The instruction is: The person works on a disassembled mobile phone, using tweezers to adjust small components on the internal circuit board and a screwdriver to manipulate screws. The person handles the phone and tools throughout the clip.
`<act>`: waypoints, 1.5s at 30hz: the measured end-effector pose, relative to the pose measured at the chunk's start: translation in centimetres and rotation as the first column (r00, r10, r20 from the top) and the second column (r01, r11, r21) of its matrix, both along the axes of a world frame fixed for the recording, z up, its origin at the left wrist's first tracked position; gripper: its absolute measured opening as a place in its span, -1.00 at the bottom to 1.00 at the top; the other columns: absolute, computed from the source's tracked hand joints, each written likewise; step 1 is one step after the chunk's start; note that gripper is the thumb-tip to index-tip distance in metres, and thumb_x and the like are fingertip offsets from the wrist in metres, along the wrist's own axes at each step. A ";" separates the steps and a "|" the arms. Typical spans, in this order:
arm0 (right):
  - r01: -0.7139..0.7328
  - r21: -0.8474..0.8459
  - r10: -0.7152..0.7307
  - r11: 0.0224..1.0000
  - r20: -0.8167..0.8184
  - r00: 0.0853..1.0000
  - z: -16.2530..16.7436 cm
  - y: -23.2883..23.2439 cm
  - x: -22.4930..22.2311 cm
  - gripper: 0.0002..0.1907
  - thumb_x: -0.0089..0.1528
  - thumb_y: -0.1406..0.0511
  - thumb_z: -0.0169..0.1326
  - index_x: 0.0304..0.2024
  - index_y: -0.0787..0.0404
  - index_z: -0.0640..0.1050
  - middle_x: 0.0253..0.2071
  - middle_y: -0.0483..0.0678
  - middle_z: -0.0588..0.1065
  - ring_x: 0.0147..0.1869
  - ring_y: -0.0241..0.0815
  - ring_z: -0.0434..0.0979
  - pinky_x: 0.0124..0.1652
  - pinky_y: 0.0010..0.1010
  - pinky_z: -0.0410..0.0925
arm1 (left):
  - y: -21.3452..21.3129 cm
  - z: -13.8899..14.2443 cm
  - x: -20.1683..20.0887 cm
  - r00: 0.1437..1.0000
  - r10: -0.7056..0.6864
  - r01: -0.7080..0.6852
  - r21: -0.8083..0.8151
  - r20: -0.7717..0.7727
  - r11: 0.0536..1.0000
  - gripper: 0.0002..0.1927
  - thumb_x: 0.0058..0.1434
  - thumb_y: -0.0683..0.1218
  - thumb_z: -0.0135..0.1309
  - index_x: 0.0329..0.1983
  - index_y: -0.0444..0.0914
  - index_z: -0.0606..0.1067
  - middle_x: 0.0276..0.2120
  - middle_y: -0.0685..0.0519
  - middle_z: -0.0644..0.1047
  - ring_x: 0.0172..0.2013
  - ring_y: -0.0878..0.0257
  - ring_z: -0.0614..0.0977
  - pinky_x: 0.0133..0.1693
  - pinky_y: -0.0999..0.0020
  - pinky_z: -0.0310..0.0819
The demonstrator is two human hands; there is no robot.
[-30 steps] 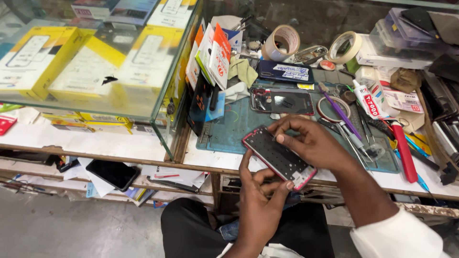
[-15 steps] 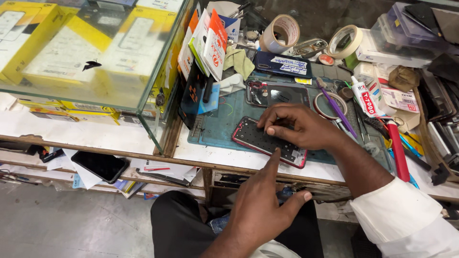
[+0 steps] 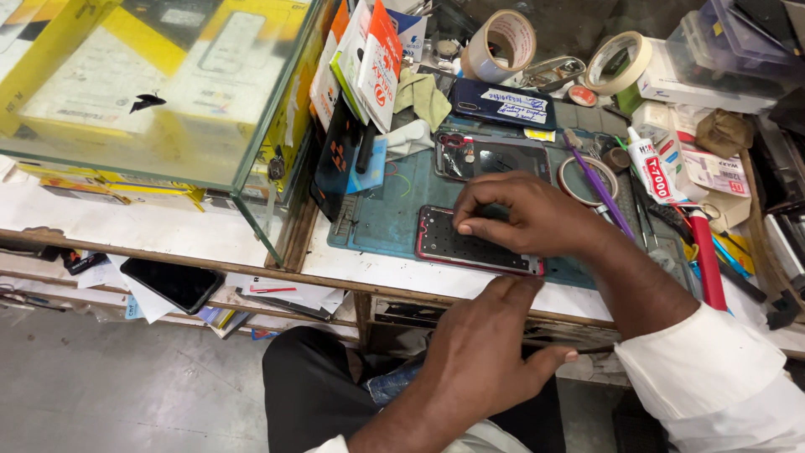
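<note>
A phone with a red frame [image 3: 453, 243] lies flat on the teal work mat [image 3: 381, 218], its dark dotted side up. My right hand [image 3: 537, 214] rests on its right half, with curled fingers and thumb pressing on it. My left hand [image 3: 482, 352] is just below the bench edge, fingers apart, and its fingertips reach up toward the phone's near edge. It holds nothing. A second dark phone [image 3: 495, 159] lies on the mat behind my right hand.
A glass display case [image 3: 151, 92] with yellow boxes fills the left. Tape rolls [image 3: 501, 42] stand at the back, with a glue tube [image 3: 650, 168], a purple tool [image 3: 599, 189] and a red pen-like stick [image 3: 707, 260] on the right. A black phone [image 3: 172, 281] lies on the lower shelf.
The red-framed phone went from being held in both hands near my lap to lying on the mat. My left hand has let go and dropped below the bench edge.
</note>
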State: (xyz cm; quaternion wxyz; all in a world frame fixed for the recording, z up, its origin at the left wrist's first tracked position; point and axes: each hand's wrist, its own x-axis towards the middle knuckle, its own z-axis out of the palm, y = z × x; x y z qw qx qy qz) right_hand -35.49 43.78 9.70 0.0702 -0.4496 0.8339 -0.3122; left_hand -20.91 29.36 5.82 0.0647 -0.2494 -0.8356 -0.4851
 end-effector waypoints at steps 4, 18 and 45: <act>0.103 -0.026 -0.105 0.994 -0.091 0.990 -0.8 -0.9 -0.6 -0.86 0.20 0.28 0.26 -0.28 0.23 0.64 -0.33 -0.07 0.61 -0.27 -0.21 0.62 -0.31 -0.38 0.44 | -2.5 -0.6 -2.0 0.974 0.219 -0.222 -0.048 -0.057 0.974 -0.59 0.20 0.10 0.27 -0.03 -0.26 0.59 -0.20 -0.08 0.63 -0.25 -0.07 0.69 -0.18 0.05 0.51; 0.260 -0.170 -0.234 0.950 0.157 0.959 -4.9 -1.6 -5.4 -0.89 0.24 0.33 0.25 -0.29 0.27 0.63 -0.41 -0.13 0.54 -0.42 -0.48 0.44 -0.47 -0.58 0.31 | -7.2 -2.5 -10.0 0.868 0.447 -0.477 -0.111 -0.216 0.872 -0.90 0.16 -0.06 0.26 -0.30 -0.16 0.62 -0.40 0.04 0.58 -0.38 0.01 0.62 -0.31 0.12 0.44; 0.220 -0.135 -0.235 0.966 -0.110 0.966 -5.8 -3.9 -4.1 -0.88 0.15 0.35 0.26 -0.29 0.27 0.62 -0.43 -0.07 0.53 -0.46 -0.30 0.56 -0.43 -0.46 0.41 | -9.3 -4.0 -13.0 0.833 0.448 -0.530 -0.236 -0.325 0.815 -0.30 -0.23 0.36 0.39 -0.18 -0.22 0.65 -0.35 0.05 0.53 -0.21 0.09 0.54 -0.19 0.07 0.23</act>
